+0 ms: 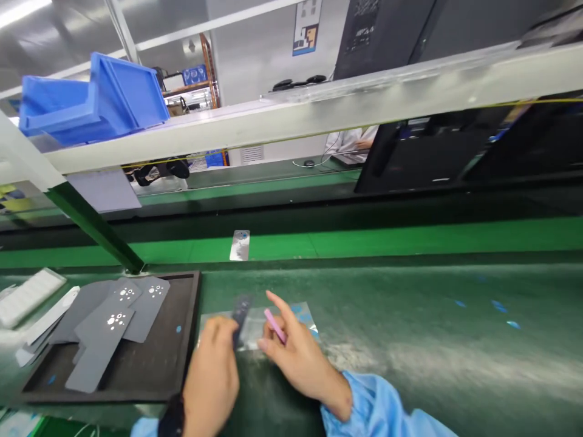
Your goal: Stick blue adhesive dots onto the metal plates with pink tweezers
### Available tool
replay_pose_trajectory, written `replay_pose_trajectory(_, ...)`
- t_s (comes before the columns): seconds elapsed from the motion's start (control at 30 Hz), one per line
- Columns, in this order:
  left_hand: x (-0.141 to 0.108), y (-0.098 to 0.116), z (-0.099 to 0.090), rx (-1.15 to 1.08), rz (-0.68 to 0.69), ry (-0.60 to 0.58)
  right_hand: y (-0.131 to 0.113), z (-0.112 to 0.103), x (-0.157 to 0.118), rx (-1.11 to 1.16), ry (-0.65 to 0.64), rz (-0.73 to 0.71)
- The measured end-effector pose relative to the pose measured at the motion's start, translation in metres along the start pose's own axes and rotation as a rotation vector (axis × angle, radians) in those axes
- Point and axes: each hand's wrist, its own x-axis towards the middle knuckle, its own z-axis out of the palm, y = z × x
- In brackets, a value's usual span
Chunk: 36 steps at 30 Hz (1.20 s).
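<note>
Out at nine o'clock, grey die-cut sheets [107, 346] lie in a black tray [194, 303]. The left hand [212, 376] closes on a blurred dark strip [241, 315], hard to make out! At twelve, a silver plate [240, 244]. Dead ahead, clear film [291, 315] sits on the green tabletop [432, 321], and the right hand [296, 358] pinches a pink strip [275, 326] narrowly, nice controlled fingertip grip, just above the film.

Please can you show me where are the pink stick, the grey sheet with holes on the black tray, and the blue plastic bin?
Pink stick [274, 326]: head view, its middle.
Grey sheet with holes [98, 358]: head view, its lower part.
Blue plastic bin [130, 91]: head view, its side wall.
</note>
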Motion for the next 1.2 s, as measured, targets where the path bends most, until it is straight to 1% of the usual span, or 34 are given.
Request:
replay_pose_trajectory(0.03,-0.01,0.013,0.014,-0.074,0.018,-0.033,-0.002,0.005,-0.001,-0.002,-0.021,-0.014)
replay_pose_trajectory(0.1,-0.025,0.028,0.035,-0.169,-0.013,-0.079,-0.002,0.007,-0.002,-0.042,-0.064,0.002)
replay_pose_trajectory(0.13,-0.029,0.032,0.041,-0.207,-0.041,-0.111,-0.001,0.005,-0.001,-0.059,-0.072,0.027)
replay_pose_trajectory(0.2,-0.033,0.033,0.045,-0.29,-0.111,-0.216,0.004,-0.003,0.003,-0.068,-0.047,0.076)
replay_pose_trajectory(0.27,-0.03,0.03,0.041,-0.39,-0.205,-0.335,0.012,-0.012,0.011,-0.017,-0.03,0.145)
replay_pose_trajectory(0.3,-0.025,0.028,0.039,-0.43,-0.268,-0.367,0.016,-0.016,0.015,0.04,-0.047,0.199)
replay_pose_trajectory(0.37,-0.014,0.021,0.037,-0.489,-0.426,-0.36,0.024,-0.022,0.024,0.184,-0.142,0.328)
replay_pose_trajectory(0.43,-0.002,0.013,0.04,-0.589,-0.573,-0.353,0.028,-0.024,0.03,0.296,-0.257,0.411)
replay_pose_trajectory(0.47,0.002,0.01,0.043,-0.679,-0.623,-0.384,0.029,-0.024,0.032,0.315,-0.308,0.422)
replay_pose_trajectory(0.53,0.008,0.003,0.05,-0.897,-0.661,-0.477,0.029,-0.025,0.033,0.277,-0.366,0.398)
replay_pose_trajectory(0.57,0.009,0.0,0.054,-0.977,-0.656,-0.505,0.029,-0.027,0.034,0.243,-0.351,0.372)
replay_pose_trajectory(0.6,0.009,-0.003,0.057,-1.016,-0.649,-0.506,0.029,-0.031,0.033,0.209,-0.303,0.349)
replay_pose_trajectory(0.67,0.009,-0.01,0.061,-0.977,-0.654,-0.459,0.032,-0.047,0.032,0.185,-0.118,0.325)
replay_pose_trajectory(0.73,0.008,-0.017,0.061,-0.856,-0.666,-0.429,0.035,-0.069,0.029,0.223,0.096,0.314)
replay_pose_trajectory(0.77,0.009,-0.019,0.061,-0.791,-0.665,-0.434,0.037,-0.081,0.027,0.237,0.181,0.295)
replay_pose_trajectory(0.83,0.011,-0.023,0.061,-0.661,-0.638,-0.448,0.039,-0.1,0.024,0.193,0.294,0.233)
replay_pose_trajectory(0.87,0.012,-0.024,0.061,-0.599,-0.61,-0.446,0.04,-0.105,0.023,0.144,0.318,0.215)
replay_pose_trajectory(0.93,0.014,-0.024,0.063,-0.498,-0.534,-0.422,0.041,-0.106,0.023,0.058,0.291,0.237)
replay_pose_trajectory(1.0,0.014,-0.023,0.066,-0.43,-0.445,-0.388,0.042,-0.097,0.024,0.03,0.188,0.309)
replay_pose_trajectory(1.07,0.012,-0.022,0.069,-0.357,-0.369,-0.372,0.044,-0.083,0.025,0.036,0.063,0.366)
replay_pose_trajectory(1.13,0.009,-0.022,0.071,-0.264,-0.306,-0.385,0.046,-0.07,0.024,0.048,-0.032,0.395)
replay_pose_trajectory(1.2,0.007,-0.021,0.071,-0.178,-0.247,-0.43,0.048,-0.061,0.023,0.054,-0.085,0.424)
